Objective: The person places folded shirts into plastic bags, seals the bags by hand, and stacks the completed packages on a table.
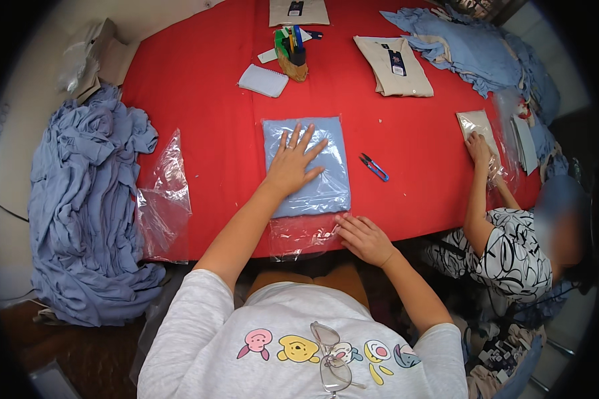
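Note:
A folded light-blue garment [329, 149] lies inside a clear plastic bag [296, 234] on the red-covered table in front of me. My left hand [295, 163] rests flat on top of it with the fingers spread. The bag's loose end reaches past the garment toward the table's near edge. At the right side of this loose end is my right hand [368, 241], palm down, fingers stretched out and touching the plastic near the garment's lower right corner. To the right of the garment lie blue thread snips [375, 167].
Blue garments [86, 193] are heaped at left beside empty plastic bags [163, 206]. Beyond are a notepad [263, 80], a pen holder [291, 60] and a bagged beige garment [394, 66]. At right, a co-worker's hands [479, 146] handle another beige garment. More blue garments [472, 50] lie far right.

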Tool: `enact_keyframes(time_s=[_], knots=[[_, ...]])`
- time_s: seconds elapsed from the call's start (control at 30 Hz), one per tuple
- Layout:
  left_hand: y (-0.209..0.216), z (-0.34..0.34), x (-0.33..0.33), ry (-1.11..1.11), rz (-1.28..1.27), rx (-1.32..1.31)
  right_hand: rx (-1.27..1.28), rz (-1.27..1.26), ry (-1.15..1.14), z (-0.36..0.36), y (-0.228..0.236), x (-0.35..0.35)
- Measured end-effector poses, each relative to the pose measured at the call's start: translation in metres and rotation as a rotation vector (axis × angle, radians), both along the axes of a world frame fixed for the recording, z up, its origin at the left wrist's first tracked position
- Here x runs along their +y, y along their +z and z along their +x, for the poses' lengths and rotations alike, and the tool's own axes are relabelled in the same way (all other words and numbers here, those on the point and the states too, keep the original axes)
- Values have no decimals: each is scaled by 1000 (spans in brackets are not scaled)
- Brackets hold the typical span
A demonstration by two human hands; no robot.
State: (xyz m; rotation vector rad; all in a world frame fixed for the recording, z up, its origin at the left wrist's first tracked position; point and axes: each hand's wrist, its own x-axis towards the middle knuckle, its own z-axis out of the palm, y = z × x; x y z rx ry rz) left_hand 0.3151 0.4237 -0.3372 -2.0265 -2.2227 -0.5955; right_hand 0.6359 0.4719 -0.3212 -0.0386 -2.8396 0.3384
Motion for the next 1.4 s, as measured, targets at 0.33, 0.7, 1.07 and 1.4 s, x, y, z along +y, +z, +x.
enact_keyframes(time_s=[0.33, 0.7, 1.07, 1.4], knots=[[-4, 1, 1, -21, -105, -23, -45, -216, -62, 12, 2, -9], [3, 46, -113, -415, -399, -240, -208, -19, 146, -4, -16, 34], [-14, 31, -203, -392, -361, -110, -176, -207, -1, -9, -18, 33], [-4, 41, -168, 215, 159, -657, 141, -824, -579, -46, -20, 8]])
